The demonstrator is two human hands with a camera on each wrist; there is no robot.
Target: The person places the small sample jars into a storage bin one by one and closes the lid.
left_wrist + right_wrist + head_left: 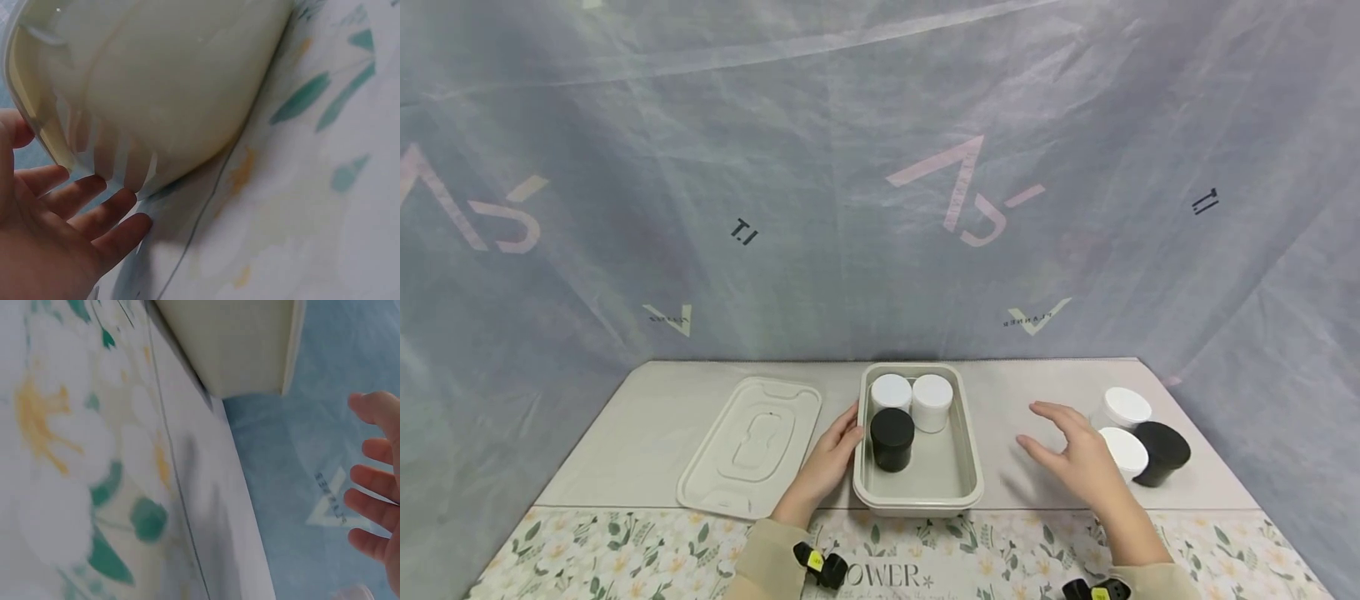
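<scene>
A grey printed sheet [850,192] hangs behind the table [1000,379], rising from its back edge. A floral strip [985,554] runs along the table's near side. Left of centre, toward the table's left edge, lies a pale lid [765,440]. The matching tub [942,468] stands mid-table, between the back edge and the floral strip. The left hand [831,460] has its fingers extended against the tub's left side. The right hand [1078,454] holds nothing, thumb and fingers wide apart. Near the table's right edge cluster two white jars [1127,406] and a black jar [1162,450]. Inside the tub, two more white jars [932,402] stand side by side at the back; another black jar [892,437] stands before the left one.
</scene>
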